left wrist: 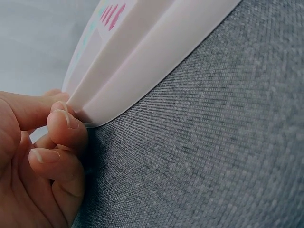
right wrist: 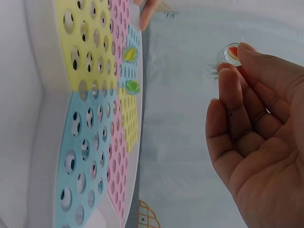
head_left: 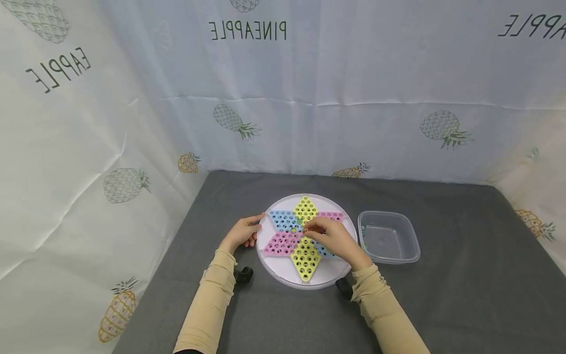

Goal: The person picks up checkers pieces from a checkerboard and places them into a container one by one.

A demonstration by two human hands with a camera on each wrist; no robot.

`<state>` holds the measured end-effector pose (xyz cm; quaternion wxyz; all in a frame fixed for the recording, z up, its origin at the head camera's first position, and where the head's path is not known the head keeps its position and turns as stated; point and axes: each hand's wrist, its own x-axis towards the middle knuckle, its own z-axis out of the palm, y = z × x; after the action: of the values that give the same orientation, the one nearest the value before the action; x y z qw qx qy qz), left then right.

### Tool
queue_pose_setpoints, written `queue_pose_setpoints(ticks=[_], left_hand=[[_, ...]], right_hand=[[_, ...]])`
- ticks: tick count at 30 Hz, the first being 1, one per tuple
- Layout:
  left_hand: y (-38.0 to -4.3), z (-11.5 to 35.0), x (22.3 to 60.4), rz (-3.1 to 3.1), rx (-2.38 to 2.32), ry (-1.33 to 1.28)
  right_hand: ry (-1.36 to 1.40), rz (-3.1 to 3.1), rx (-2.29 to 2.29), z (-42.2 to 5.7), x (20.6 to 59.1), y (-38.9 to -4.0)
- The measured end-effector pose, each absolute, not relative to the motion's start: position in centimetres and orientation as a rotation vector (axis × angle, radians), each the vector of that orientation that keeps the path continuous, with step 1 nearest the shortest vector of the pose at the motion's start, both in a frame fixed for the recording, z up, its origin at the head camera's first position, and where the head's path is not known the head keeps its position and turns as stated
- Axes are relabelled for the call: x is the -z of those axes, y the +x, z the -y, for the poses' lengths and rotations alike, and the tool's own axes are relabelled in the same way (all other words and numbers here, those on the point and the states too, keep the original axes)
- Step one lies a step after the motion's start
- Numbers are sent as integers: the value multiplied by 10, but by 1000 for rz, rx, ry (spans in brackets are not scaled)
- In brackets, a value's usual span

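A round white Chinese checkers board (head_left: 276, 268) with a star of yellow, pink and blue holed sections lies on the grey cloth. My left hand (head_left: 242, 232) grips the board's left rim; in the left wrist view its fingers (left wrist: 66, 126) are curled against the edge. Above the middle of the star, my right hand (head_left: 329, 237) pinches a clear marble (right wrist: 232, 53) with a red-orange core between thumb and fingertips. Near the star's centre sit a yellow marble (right wrist: 129, 54) and a green marble (right wrist: 133, 86).
A clear plastic container (head_left: 389, 237) stands to the right of the board, with small marbles along its left side. Dark wrist-camera mounts show by both wrists. A pineapple-printed curtain (head_left: 309, 137) hangs behind the table.
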<state>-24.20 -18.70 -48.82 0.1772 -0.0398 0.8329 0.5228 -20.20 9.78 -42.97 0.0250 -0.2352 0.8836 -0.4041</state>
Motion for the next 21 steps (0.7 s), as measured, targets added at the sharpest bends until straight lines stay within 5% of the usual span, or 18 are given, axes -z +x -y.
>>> queue_pose_setpoints(ticks=[21], left_hand=[[-242, 187, 486, -2357, -1479, -98]], right_hand=[[-590, -2808, 1363, -142, 424, -195]])
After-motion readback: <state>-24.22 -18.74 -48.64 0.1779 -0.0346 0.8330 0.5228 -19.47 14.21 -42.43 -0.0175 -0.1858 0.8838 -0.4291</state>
